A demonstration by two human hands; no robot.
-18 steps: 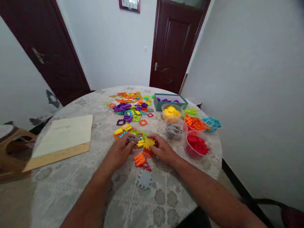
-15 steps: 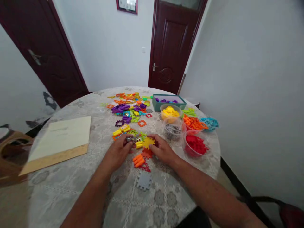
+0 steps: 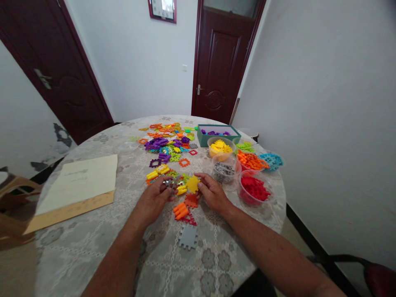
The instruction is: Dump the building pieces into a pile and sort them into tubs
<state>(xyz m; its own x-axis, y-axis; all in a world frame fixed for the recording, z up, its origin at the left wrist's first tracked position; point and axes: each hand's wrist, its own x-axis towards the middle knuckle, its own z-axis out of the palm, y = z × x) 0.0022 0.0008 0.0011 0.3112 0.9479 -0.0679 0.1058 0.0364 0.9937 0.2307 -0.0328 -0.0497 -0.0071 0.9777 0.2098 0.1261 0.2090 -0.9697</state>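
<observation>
Near the middle of the table, my right hand [image 3: 213, 192] pinches a flat yellow toothed building piece [image 3: 193, 184] by its right edge. My left hand [image 3: 156, 199] has its thumb and fingers closed around a small grey building piece [image 3: 169, 184]; its exact shape is partly hidden. Yellow tube-shaped pieces [image 3: 181, 189] lie between the hands. Just below the right hand's piece is an orange-red toothed square [image 3: 191, 201]. Closer to me are joined orange tubes [image 3: 181, 210], partly over a red lattice piece [image 3: 190, 218], and a grey toothed square [image 3: 188, 236].
Clear tubs of yellow [image 3: 221, 147], grey [image 3: 225, 169], orange [image 3: 251, 160] and red pieces [image 3: 255, 188] stand to the right, with a blue basket [image 3: 272, 161]. Behind is a green box [image 3: 219, 140]. Mixed pieces [image 3: 167, 142] are heaped at the far side. A paper sheet [image 3: 81, 175] lies left.
The yellow toothed piece has tilted more upright in my right hand, which has shifted slightly right. My left hand still holds the grey piece. The view has shifted a little.
</observation>
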